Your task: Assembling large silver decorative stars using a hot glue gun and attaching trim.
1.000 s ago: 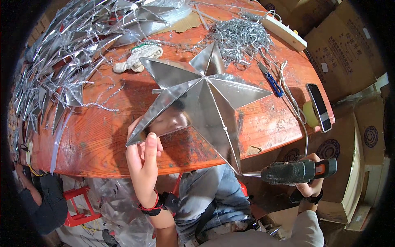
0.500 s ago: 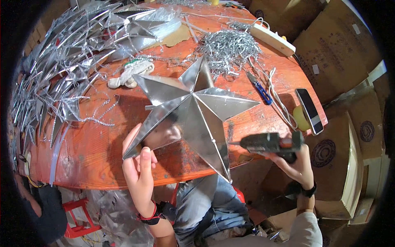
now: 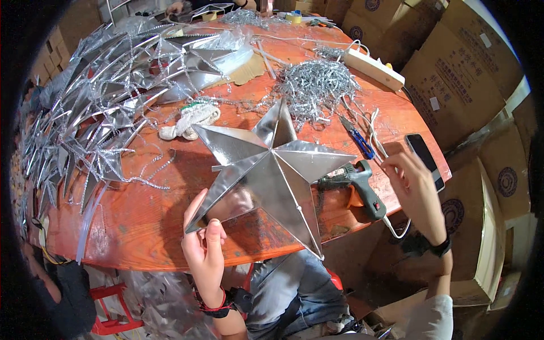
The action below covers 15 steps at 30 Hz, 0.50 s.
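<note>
A silver metallic five-pointed star (image 3: 281, 177) stands tilted over the table's near edge. My left hand (image 3: 207, 247) grips its lower-left point between thumb and fingers. A whitish blob sits on the ridge of the star's lower-right arm. Right of the star, a dark green hot glue gun (image 3: 367, 194) with an orange trigger lies on the table, its nozzle end partly behind the star. My right hand (image 3: 418, 186) is above the table's right edge, apart from the glue gun, fingers loosely bent and nothing visible in them. Beside it lies a phone (image 3: 420, 148), partly covered by the hand.
Finished-looking silver stars with tinsel (image 3: 113, 96) pile up at the left. Shredded tinsel (image 3: 317, 85), a white glove (image 3: 195, 120), blue-handled scissors (image 3: 361, 143) and a power strip (image 3: 374, 68) lie on the red-brown table (image 3: 136, 226). Cardboard boxes (image 3: 453, 85) line the right side.
My right hand has let go of the glue gun, which now lies on the table, and has moved up toward the phone. The star, still in my left hand, appears slightly lower and further right.
</note>
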Each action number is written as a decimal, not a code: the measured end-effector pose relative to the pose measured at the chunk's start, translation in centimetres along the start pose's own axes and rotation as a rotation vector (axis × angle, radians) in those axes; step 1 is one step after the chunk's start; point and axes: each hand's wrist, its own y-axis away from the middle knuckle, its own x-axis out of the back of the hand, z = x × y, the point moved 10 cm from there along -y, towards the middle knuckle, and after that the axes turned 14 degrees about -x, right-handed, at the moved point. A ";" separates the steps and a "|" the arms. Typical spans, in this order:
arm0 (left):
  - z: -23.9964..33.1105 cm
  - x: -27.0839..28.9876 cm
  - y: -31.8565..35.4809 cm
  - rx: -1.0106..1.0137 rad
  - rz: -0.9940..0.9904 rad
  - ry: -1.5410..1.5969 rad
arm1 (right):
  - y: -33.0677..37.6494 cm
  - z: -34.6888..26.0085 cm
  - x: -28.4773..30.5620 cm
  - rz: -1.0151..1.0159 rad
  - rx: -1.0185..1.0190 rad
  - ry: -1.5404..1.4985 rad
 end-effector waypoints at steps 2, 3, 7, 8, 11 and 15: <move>0.3 -1.3 -0.5 -0.021 -0.016 0.050 | -1.0 -1.5 3.3 0.045 0.061 0.015; 0.2 -1.7 -0.6 -0.023 -0.018 0.059 | -2.1 -1.6 3.7 0.057 0.055 0.018; 0.3 -0.5 -0.4 -0.063 0.007 0.042 | -8.4 -3.1 -1.4 -0.221 0.173 -0.028; 0.4 -1.3 -0.5 -0.057 -0.012 0.059 | -9.7 -2.9 -2.6 -0.328 0.205 -0.006; 0.6 -1.2 -0.5 -0.052 -0.005 0.064 | -13.3 -2.6 -8.1 -0.502 0.312 0.092; 0.0 -0.4 -0.2 -0.017 -0.005 0.026 | -15.4 -2.9 -13.8 -0.604 0.381 -0.048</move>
